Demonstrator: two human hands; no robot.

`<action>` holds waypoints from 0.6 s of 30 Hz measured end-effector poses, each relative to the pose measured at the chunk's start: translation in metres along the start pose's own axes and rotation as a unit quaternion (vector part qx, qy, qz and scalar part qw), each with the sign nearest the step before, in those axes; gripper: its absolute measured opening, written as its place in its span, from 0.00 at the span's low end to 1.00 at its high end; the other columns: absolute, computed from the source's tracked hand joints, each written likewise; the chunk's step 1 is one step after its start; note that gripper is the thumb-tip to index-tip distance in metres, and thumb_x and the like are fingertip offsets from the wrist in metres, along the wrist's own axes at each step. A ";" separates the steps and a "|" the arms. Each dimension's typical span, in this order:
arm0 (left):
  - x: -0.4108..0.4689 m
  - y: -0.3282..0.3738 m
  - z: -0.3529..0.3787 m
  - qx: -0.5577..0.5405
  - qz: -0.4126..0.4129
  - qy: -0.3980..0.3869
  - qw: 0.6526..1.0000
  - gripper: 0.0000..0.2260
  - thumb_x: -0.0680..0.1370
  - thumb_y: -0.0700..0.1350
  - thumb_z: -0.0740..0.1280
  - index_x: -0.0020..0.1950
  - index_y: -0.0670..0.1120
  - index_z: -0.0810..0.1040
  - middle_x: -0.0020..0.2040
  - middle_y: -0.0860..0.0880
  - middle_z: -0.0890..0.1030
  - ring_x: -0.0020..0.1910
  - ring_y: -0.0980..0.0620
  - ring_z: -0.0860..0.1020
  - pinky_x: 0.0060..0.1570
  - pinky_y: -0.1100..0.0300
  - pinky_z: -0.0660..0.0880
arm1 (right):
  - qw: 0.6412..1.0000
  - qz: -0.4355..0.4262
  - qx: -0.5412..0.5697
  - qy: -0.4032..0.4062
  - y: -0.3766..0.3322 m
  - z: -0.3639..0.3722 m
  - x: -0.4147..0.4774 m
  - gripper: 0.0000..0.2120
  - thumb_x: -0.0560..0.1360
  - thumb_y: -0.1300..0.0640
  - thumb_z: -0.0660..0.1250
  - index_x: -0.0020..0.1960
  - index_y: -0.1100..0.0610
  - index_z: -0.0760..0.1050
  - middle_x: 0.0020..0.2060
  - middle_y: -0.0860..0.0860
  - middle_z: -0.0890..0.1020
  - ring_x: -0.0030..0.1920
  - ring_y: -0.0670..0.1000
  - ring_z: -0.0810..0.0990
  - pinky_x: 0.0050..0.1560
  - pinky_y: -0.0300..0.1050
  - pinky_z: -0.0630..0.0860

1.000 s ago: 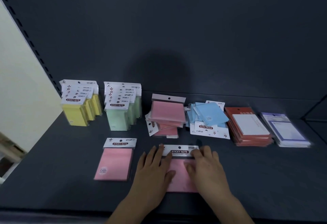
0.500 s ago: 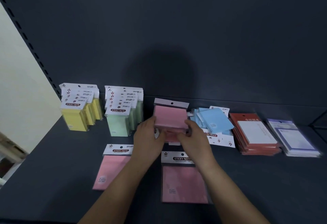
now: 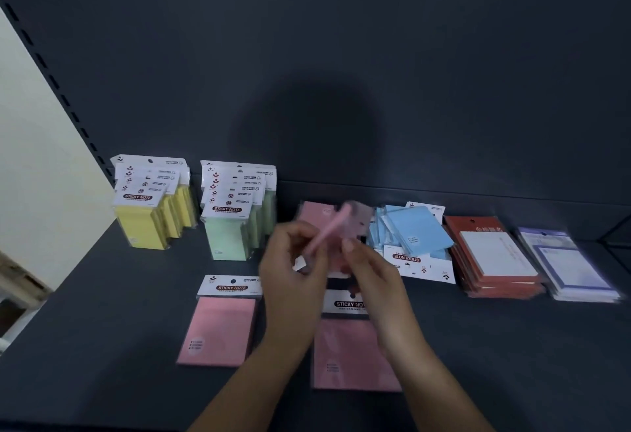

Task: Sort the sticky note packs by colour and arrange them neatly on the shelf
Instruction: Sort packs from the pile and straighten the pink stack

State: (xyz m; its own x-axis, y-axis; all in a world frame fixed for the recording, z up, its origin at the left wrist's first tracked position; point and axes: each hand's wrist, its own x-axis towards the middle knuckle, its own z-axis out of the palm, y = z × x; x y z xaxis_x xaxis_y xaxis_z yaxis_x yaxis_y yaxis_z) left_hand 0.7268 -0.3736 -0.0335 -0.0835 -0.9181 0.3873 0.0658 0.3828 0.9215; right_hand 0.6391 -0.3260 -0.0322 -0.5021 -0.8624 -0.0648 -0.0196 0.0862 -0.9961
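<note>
Head view. Pink pack [image 3: 327, 230], blurred and tilted, is held off the shelf [image 3: 102, 329] above the rear pink pile [image 3: 314, 213], pinched between curled fingers of left hand [image 3: 293, 271] and right hand [image 3: 375, 278]. Two flat pink packs [image 3: 218, 329] are laid near the front. Yellow packs [image 3: 146, 223] and green packs [image 3: 228, 237] are stood upright rear left.

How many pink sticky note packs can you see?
3 clearly: one pink pack flat at front left, a second pink pack flat under the arms, a blurred pink pack gripped by the left hand and right hand. The pink pile behind may hide more.
</note>
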 end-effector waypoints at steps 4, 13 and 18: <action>-0.028 0.003 -0.003 0.066 0.159 -0.136 0.976 0.14 0.69 0.33 0.69 0.47 0.49 0.75 0.45 0.57 0.77 0.44 0.57 0.76 0.47 0.67 0.72 | 0.985 -0.001 0.172 0.032 -0.013 -0.006 -0.013 0.04 0.76 0.62 0.64 0.46 0.56 0.76 0.35 0.54 0.78 0.38 0.50 0.78 0.43 0.43 0.77; -0.039 -0.006 -0.026 0.071 -0.045 -0.132 0.988 0.18 0.73 0.44 0.70 0.57 0.59 0.69 0.55 0.55 0.75 0.50 0.66 0.74 0.50 0.73 0.70 | 0.985 0.073 0.152 0.038 0.005 -0.047 -0.035 0.10 0.76 0.68 0.62 0.51 0.56 0.75 0.43 0.56 0.83 0.42 0.52 0.81 0.45 0.44 0.77; -0.054 -0.024 -0.032 0.083 -0.162 -0.135 0.974 0.22 0.71 0.29 0.68 0.60 0.48 0.68 0.43 0.51 0.76 0.33 0.63 0.73 0.36 0.72 0.71 | 0.993 0.088 -0.050 0.062 0.035 -0.039 -0.041 0.11 0.76 0.66 0.63 0.53 0.54 0.75 0.40 0.50 0.79 0.41 0.48 0.75 0.40 0.32 0.72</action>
State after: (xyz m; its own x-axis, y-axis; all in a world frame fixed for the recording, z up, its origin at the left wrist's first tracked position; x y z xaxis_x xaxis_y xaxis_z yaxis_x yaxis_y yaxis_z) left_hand 0.7618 -0.3360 -0.0772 -0.3329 -0.9417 0.0487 -0.1664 0.1095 0.9800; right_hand 0.6251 -0.2681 -0.0619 -0.6077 -0.7621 -0.2233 -0.0046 0.2845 -0.9587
